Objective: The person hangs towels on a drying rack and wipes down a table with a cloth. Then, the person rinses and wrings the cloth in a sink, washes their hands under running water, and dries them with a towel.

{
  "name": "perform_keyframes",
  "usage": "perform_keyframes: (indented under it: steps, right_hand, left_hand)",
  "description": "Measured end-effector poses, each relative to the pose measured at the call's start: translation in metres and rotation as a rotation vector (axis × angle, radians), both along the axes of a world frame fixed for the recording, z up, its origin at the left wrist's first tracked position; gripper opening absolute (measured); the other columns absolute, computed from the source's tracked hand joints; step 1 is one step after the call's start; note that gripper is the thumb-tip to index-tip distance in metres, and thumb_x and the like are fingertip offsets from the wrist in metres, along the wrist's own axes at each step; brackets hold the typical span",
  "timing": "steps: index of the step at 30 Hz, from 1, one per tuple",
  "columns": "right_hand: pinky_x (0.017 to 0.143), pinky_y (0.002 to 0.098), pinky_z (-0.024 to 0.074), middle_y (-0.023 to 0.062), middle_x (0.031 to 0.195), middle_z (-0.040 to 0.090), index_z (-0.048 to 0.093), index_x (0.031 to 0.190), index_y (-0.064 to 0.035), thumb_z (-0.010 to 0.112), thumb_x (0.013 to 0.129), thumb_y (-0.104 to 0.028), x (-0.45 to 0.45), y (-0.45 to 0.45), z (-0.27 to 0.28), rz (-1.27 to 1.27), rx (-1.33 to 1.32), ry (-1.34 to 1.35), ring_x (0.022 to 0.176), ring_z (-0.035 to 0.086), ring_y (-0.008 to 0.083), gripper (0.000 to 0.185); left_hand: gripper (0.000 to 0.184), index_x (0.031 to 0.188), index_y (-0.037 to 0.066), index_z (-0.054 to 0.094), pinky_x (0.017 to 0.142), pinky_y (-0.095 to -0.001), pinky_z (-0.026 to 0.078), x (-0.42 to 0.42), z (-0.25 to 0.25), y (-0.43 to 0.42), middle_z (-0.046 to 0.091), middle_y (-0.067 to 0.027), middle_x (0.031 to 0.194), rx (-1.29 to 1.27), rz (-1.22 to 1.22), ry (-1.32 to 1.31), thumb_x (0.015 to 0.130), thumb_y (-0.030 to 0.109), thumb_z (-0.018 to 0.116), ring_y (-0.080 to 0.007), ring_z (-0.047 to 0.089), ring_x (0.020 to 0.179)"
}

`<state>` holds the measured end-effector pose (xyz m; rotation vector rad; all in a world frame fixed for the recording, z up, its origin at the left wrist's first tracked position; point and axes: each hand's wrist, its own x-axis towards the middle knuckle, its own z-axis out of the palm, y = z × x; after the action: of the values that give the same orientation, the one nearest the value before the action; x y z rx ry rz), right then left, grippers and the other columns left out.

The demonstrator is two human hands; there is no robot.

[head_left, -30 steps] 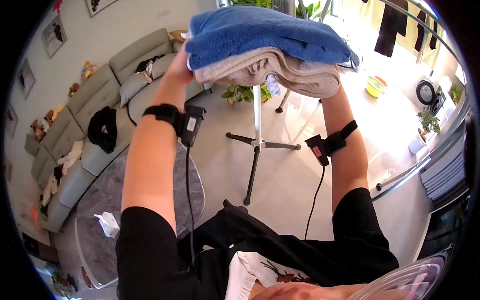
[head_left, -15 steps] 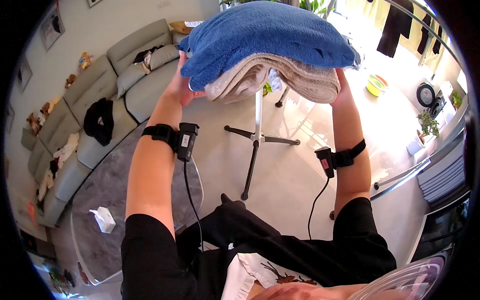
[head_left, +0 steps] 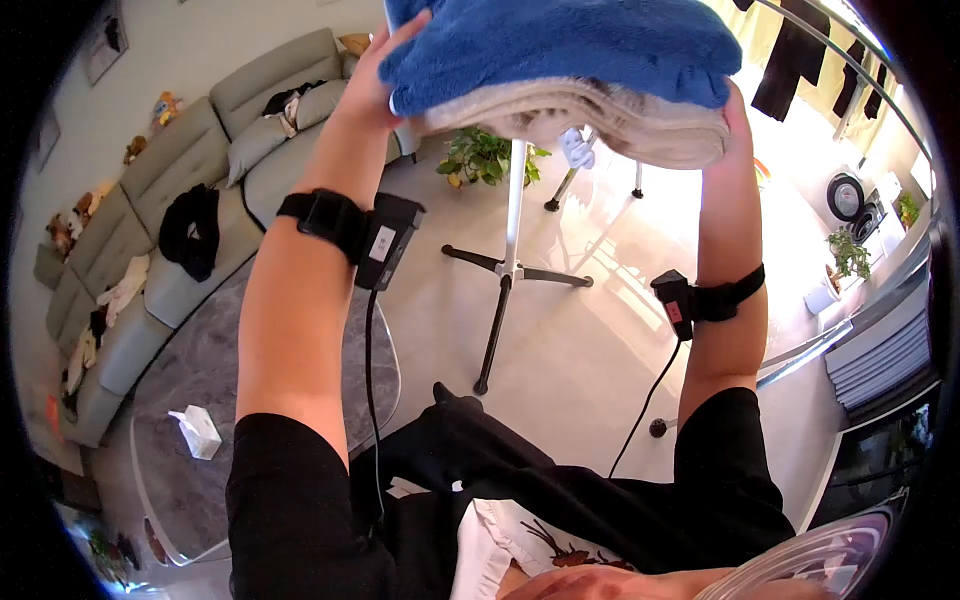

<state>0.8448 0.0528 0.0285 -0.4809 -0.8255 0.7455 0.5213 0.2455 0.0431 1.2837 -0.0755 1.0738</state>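
A folded blue fleece blanket lies on top of a folded beige blanket, and both are held up at the top of the view. My left hand presses against the left end of the stack, thumb and fingers partly showing at the blue fabric. At the opposite end, my right hand grips the beige folds, most of its fingers hidden behind the cloth. A small white piece of fabric shows just below the beige layer.
A white stand with dark splayed feet stands on the floor below the blankets. To the left are a grey sofa with clothes on it and a low table bearing a tissue box. A leafy plant sits behind the stand.
Both hands have carried the blankets higher in the view and slightly right. More of the plant and the stand's legs now shows beneath them.
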Motion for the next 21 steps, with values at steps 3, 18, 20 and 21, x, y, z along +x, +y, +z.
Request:
perform_keyframes:
  steps: [3,18,20,21]
  right_hand:
    - [0.088,0.0410,0.0521,0.0176,0.114,0.062,0.052,0.120,0.0019,0.052,0.093,-0.032,0.007,0.002,-0.032,-0.023,-0.126,0.028,0.100,0.063,0.0295,0.043]
    - [0.102,0.0414,0.0404,0.0144,0.130,0.053,0.048,0.129,-0.0008,0.034,0.097,-0.049,-0.042,-0.001,-0.094,0.048,-0.174,0.131,0.119,0.051,0.0276,0.059]
    - [0.105,0.0434,0.0365,0.0144,0.134,0.049,0.043,0.133,-0.0022,0.029,0.095,-0.056,-0.038,-0.007,-0.098,0.057,-0.213,0.185,0.124,0.047,0.0293,0.067]
    - [0.106,0.0445,0.0345,0.0143,0.136,0.047,0.041,0.135,-0.0028,0.027,0.095,-0.060,-0.036,-0.008,-0.100,0.062,-0.233,0.212,0.126,0.044,0.0301,0.071]
  left_hand:
    - [0.050,0.122,0.006,0.053,0.081,-0.0344,0.054,0.008,-0.011,0.006,0.063,-0.0087,0.108,-0.091,0.000,0.207,0.085,0.037,0.066,-0.0196,0.064,0.094]
    - [0.066,0.131,0.017,0.042,0.095,-0.0456,0.033,0.013,-0.060,-0.024,0.051,-0.0030,0.127,-0.289,0.216,0.739,0.083,0.061,0.052,-0.0198,0.048,0.117]
    - [0.095,0.146,0.013,0.023,0.105,-0.0542,0.023,0.014,-0.076,0.005,0.033,-0.0090,0.146,-0.259,0.263,0.692,0.076,0.067,0.058,-0.0281,0.035,0.130]
    - [0.099,0.147,0.013,0.018,0.105,-0.0544,0.022,0.011,-0.074,0.006,0.030,-0.0098,0.148,-0.242,0.292,0.654,0.075,0.067,0.058,-0.0296,0.033,0.132]
